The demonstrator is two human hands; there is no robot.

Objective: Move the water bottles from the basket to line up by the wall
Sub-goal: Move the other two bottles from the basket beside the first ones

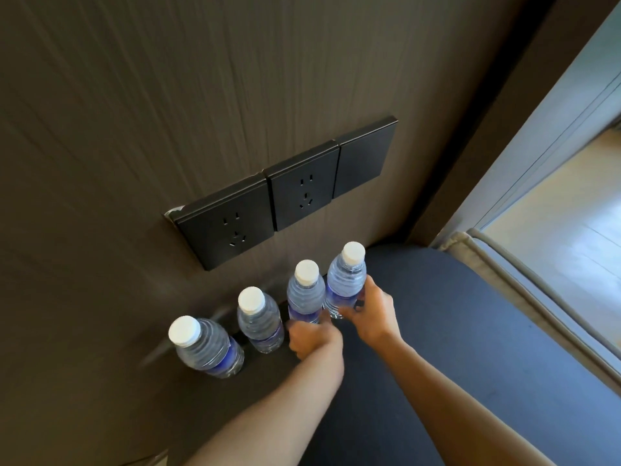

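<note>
Several clear water bottles with white caps and blue labels stand in a row against the brown wall. The leftmost bottle and the second bottle stand free. My left hand grips the lower part of the third bottle. My right hand grips the lower part of the fourth, rightmost bottle. Both held bottles are upright and close beside each other. The basket is not in view.
Black wall sockets sit on the wall just above the bottles. The bottles rest on a dark blue surface. To the right hang a beige curtain edge and a window.
</note>
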